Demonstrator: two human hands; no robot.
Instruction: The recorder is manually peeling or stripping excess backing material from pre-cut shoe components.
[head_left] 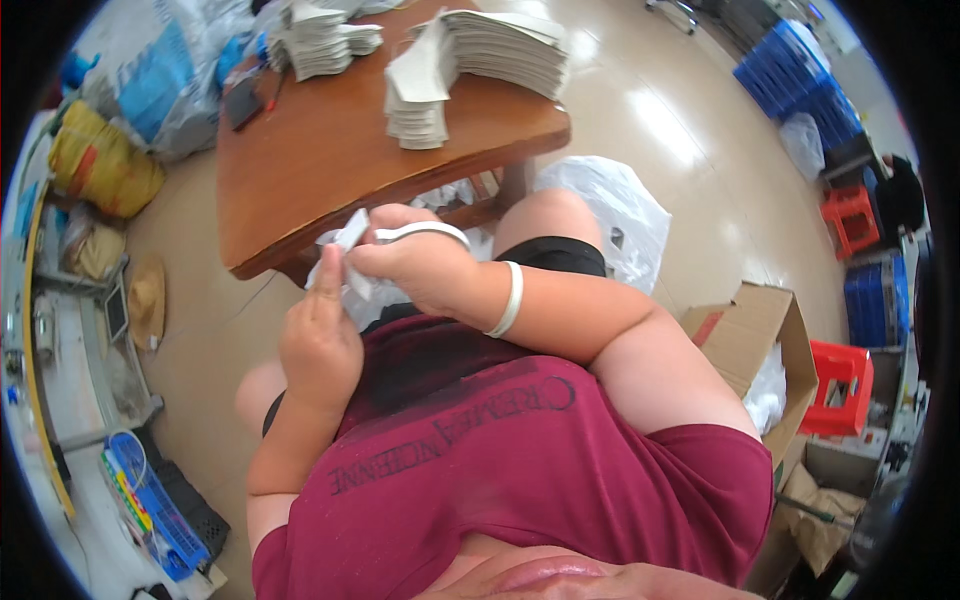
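Note:
Both hands are together above my lap, close to the near edge of the table. My left hand [322, 345] has its fingers raised and pressed against a small white flat piece [352, 232], pinching its lower part. My right hand [425, 268] is closed at the other side of the same piece, thumb towards my left fingers. A thin white curved band [425, 229] runs across the back of my right hand; I cannot tell whether it is a tool's handle or a loop. More white material [357, 285] hangs below the fingers.
On the brown wooden table [330, 165] stand stacks of off-white flat pieces [500, 50] and a small dark block [242, 103]. A clear plastic bag [620, 215] lies by my right knee. To the right are a cardboard box [750, 335] and a red stool [840, 388]; shelving [85, 420] lines the left.

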